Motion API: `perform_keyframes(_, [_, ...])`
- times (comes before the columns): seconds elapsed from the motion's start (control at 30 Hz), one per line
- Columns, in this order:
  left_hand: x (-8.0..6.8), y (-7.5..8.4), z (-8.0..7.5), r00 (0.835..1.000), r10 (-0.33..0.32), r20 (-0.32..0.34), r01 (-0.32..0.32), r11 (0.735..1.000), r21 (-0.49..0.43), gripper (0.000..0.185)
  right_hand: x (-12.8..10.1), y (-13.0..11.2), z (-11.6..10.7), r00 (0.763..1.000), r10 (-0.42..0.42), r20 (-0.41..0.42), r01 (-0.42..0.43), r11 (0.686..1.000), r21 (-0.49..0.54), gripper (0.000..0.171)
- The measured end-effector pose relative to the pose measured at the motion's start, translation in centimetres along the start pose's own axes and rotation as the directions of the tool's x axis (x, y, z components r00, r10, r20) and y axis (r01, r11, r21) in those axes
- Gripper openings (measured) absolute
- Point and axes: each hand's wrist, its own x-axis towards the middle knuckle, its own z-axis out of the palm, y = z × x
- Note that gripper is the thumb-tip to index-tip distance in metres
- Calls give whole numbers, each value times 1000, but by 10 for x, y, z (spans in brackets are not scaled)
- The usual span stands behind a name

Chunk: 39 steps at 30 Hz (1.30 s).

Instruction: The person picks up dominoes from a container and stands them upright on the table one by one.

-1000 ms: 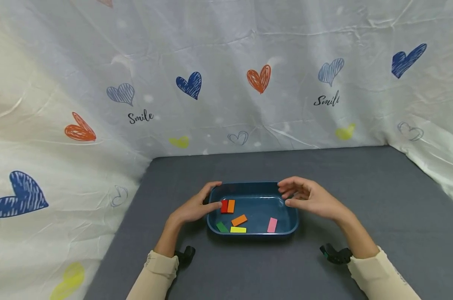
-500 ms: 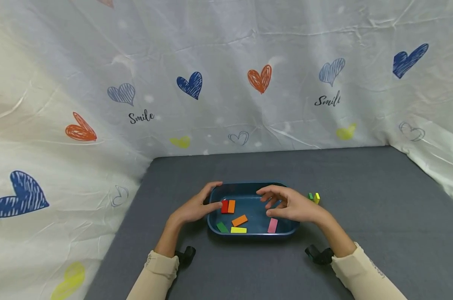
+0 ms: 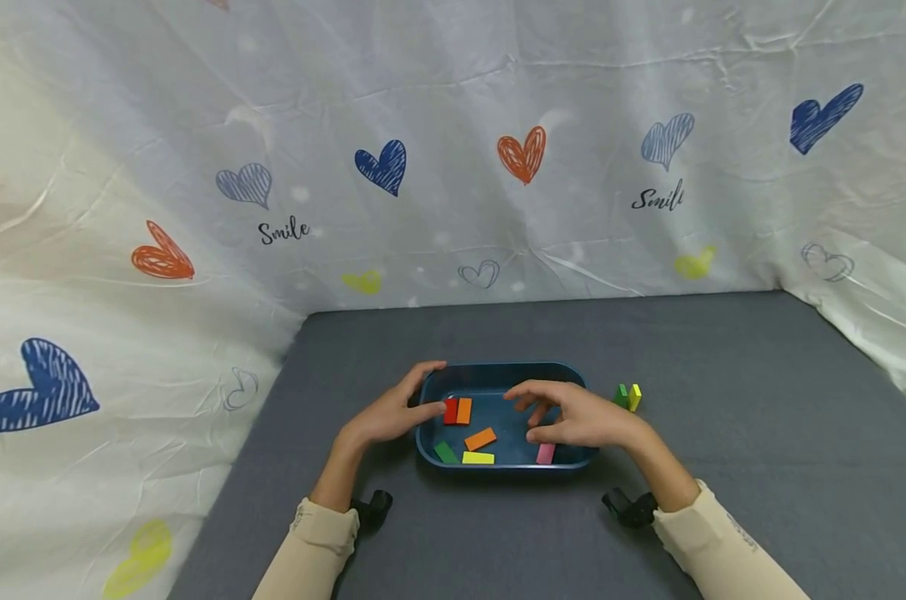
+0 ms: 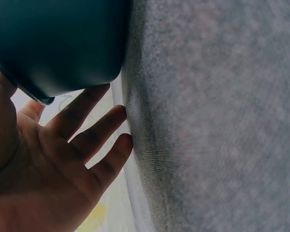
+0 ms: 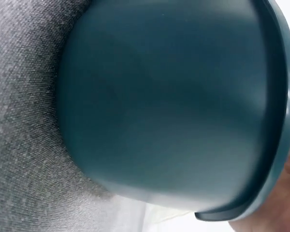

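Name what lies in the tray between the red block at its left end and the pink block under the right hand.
In the head view, three blocks: orange block beside the red block, another orange mid-tray, yellow near the front wall.

A dark grey, cloth-covered bench (image 3: 723, 400) carries everything here. A blue tray (image 3: 498, 372) sits directly on it between the left hand (image 3: 387, 417) and the right hand (image 3: 578, 419). Just beyond the right hand, on its outer side, a small green block (image 3: 621, 395) and a small yellow block (image 3: 634, 397) stand on the cloth, side by side and touching.
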Motion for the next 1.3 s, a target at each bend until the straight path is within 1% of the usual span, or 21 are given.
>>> perform_keyframes(0.1, [1, -1, -1, 1000, 9, -2, -9, 1000, 0, 66, 1, -2, 0, 1000, 6, 21, -5, 999, -51, 54])
perform_keyframes(0.2, [1, -1, -1, 1000, 16, 4, -16, 1000, -15, 68, 3, -3, 1, 998, 26, 50, -22, 997, -80, 56])
perform_keyframes(0.33, [0, -1, -1, 1000, 21, 15, -21, 999, -27, 70, 5, -4, 2, 994, 53, 96, -45, 995, -86, 58])
perform_keyframes(0.53, [0, -2, -1, 999, 28, 23, -27, 999, -33, 70, 8, -6, 5, 985, 77, 154, -64, 994, -87, 56])
perform_keyframes(0.7, [1, -2, 0, 999, 27, 20, -27, 999, -29, 70, 10, -4, 9, 987, 70, 142, -60, 995, -74, 55])
perform_keyframes(0.87, [0, 0, 0, 999, 28, 25, -27, 999, -30, 69, 11, 0, 13, 992, 28, 124, -24, 999, -37, 47])
perform_keyframes(1.0, [0, 0, 0, 999, 24, 23, -23, 999, -30, 70, 12, 2, 14, 992, 0, 125, 0, 1000, -8, 41])
perform_keyframes(1.17, [-1, 0, 0, 1000, 24, 15, -23, 999, -23, 69, 16, 2, 14, 990, 7, 141, -13, 999, 39, 38])
perform_keyframes(1.3, [-1, 0, 0, 1000, 15, 7, -15, 1000, -5, 69, 19, 1, 16, 989, 9, 145, -17, 998, 54, 36])
